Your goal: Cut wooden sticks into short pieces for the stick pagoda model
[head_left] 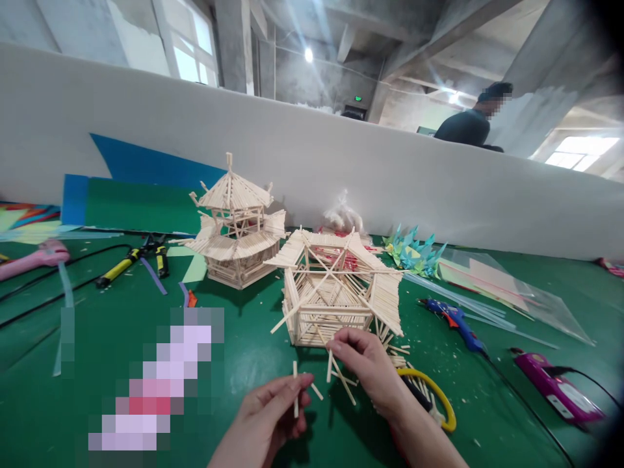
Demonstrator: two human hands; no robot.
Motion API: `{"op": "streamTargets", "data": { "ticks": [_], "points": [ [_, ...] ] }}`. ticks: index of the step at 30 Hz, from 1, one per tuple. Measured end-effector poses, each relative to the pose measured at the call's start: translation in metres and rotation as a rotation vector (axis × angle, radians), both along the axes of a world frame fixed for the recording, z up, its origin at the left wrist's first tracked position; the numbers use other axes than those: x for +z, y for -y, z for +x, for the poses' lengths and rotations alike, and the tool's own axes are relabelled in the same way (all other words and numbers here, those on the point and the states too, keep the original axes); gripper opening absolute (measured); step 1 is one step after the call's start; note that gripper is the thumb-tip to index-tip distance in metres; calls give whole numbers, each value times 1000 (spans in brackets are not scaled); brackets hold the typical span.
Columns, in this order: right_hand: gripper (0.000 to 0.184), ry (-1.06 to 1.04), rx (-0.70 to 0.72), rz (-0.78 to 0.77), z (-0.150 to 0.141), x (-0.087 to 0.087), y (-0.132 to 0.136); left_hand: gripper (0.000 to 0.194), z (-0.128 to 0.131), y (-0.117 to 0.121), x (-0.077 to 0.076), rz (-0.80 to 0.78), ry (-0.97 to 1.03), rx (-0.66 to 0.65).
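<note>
My left hand [273,406] pinches a short wooden stick [295,389] upright between thumb and forefinger. At the front of a wooden stick pavilion model [335,318], my right hand [368,367] has its fingertips closed on another thin stick [330,365]. More sticks lie just below those fingers, one of them a slanted stick [350,391]. The model has a partial roof of sticks around its sides, with crossing bars over an open middle. Behind it to the left stands a finished-looking two-tiered stick pavilion [236,227]. Under my right wrist are yellow-handled pliers [446,403], partly hidden.
On the right lie a blue glue gun [458,325], a purple corded device [556,387] and clear glue sticks [468,302]. Blue paper foliage [414,250] sits behind. Yellow-black pliers [119,268] and a pink tool [41,258] are left. A person [468,123] is beyond the white partition [312,156].
</note>
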State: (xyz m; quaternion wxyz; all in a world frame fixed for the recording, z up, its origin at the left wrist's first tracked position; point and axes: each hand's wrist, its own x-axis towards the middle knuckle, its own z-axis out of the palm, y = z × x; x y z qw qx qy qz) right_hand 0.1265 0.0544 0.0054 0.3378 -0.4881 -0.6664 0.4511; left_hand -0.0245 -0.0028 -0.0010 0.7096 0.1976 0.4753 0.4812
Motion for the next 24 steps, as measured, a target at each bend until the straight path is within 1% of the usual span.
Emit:
{"op": "streamTargets", "data": {
  "ticks": [3, 6, 11, 13, 15, 18, 20, 22, 24],
  "points": [
    [20, 148, 60, 51, -1, -8, 1, 15, -7, 1, -1, 18, 31, 84],
    [12, 346, 158, 145, -8, -16, 7, 14, -10, 2, -4, 33, 72, 99],
    [13, 623, 262, 296, -23, -28, 16, 19, -11, 2, -7, 14, 53, 109],
    [13, 686, 280, 322, -25, -30, 17, 19, -11, 2, -6, 20, 40, 106],
    [13, 721, 283, 329, -23, -29, 17, 19, -10, 2, -3, 29, 20, 113],
    [13, 702, 244, 312, -14, -19, 20, 19, -7, 2, 2, 33, -27, 114],
    [13, 645, 179, 275, -2, -10, 24, 17, -4, 2, 3, 31, -71, 109],
    [14, 581, 87, 215, 14, -4, 28, 16, -3, 3, 3, 39, -135, 96],
    [15, 555, -34, 162, 38, -4, 32, 19, -5, 3, 2, 64, -225, 63]
  ]
}}
